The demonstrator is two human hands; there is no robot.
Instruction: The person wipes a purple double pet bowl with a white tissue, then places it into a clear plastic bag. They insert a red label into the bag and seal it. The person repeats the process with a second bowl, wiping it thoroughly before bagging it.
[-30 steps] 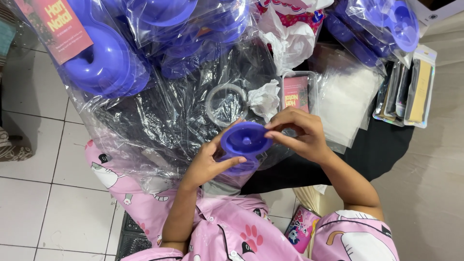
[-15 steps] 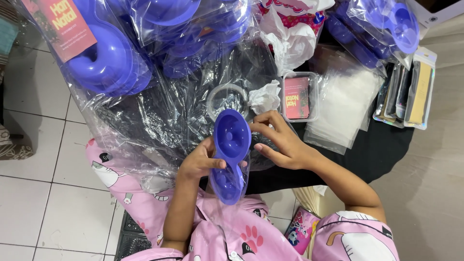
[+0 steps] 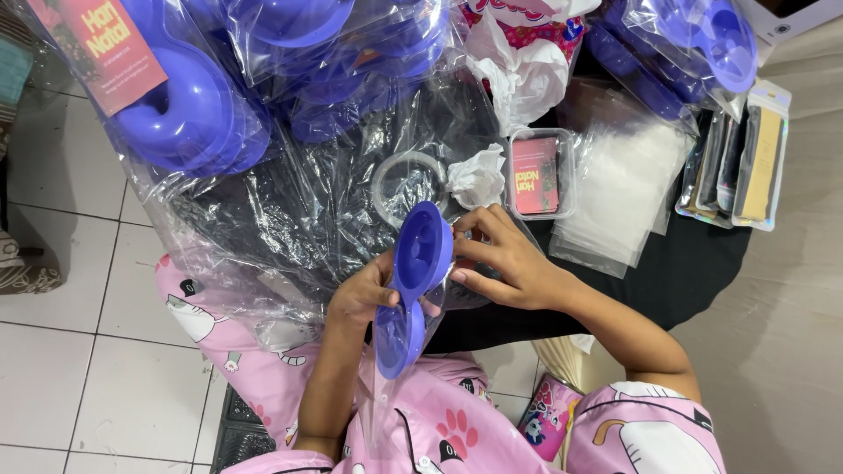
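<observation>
White floor tiles show beneath us. Our left hand (image 3: 364, 294) grips the purple double-cup mould (image 3: 414, 285) on edge while our right hand (image 3: 505, 263) pinches its upper rim, steadying it. Just beyond lie a tape ring (image 3: 408, 180), then bagged moulds (image 3: 189, 110) farther away.

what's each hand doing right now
Left hand: closed on the purple double-cup mould, gripping its left edge.
Right hand: fingertips pinch the mould's right edge and the clear plastic bag round it.
</observation>
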